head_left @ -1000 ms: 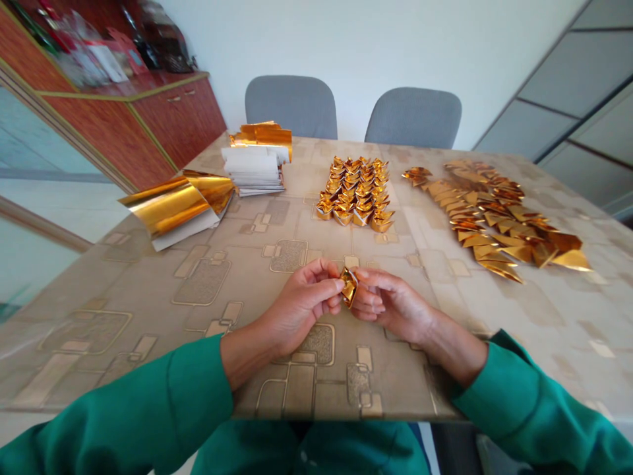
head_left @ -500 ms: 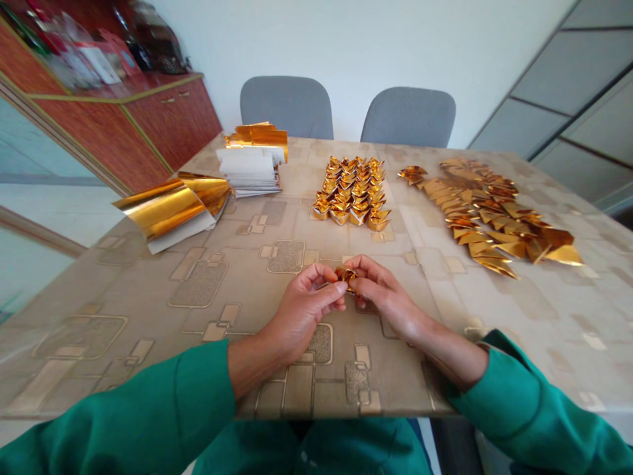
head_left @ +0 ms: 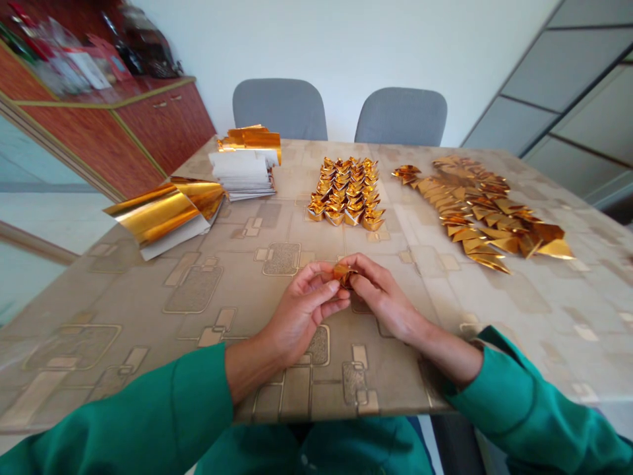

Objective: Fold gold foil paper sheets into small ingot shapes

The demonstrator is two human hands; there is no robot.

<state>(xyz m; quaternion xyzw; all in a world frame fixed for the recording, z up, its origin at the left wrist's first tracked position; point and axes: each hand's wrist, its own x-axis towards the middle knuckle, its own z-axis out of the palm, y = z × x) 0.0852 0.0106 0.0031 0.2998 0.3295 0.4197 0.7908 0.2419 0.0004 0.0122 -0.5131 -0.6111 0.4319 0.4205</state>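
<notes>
Between my two hands is a small folded gold paper ingot (head_left: 343, 273), held above the front middle of the table. My left hand (head_left: 307, 305) pinches its left side with thumb and fingers. On the other side, my right hand (head_left: 378, 290) grips it, the thumb pressed against the foil. The ingot's underside is hidden by my fingers. Beyond my hands, finished-looking gold paper ingots (head_left: 347, 191) stand packed in several rows. To the right lies a spread heap of folded gold paper pieces (head_left: 487, 214), flatter and pointed.
A stack of white-backed gold paper (head_left: 243, 173) stands at the back left, with curled gold sheets (head_left: 158, 214) before it. The patterned tablecloth (head_left: 192, 287) covers the table. Two grey chairs (head_left: 279, 109) stand behind it, and a red-brown cabinet (head_left: 163, 122) is at left.
The ingot has turned slightly in my fingers, showing more of a smooth gold face. My left fingers have shifted under it. The whole view has moved a little, so things sit slightly further left.
</notes>
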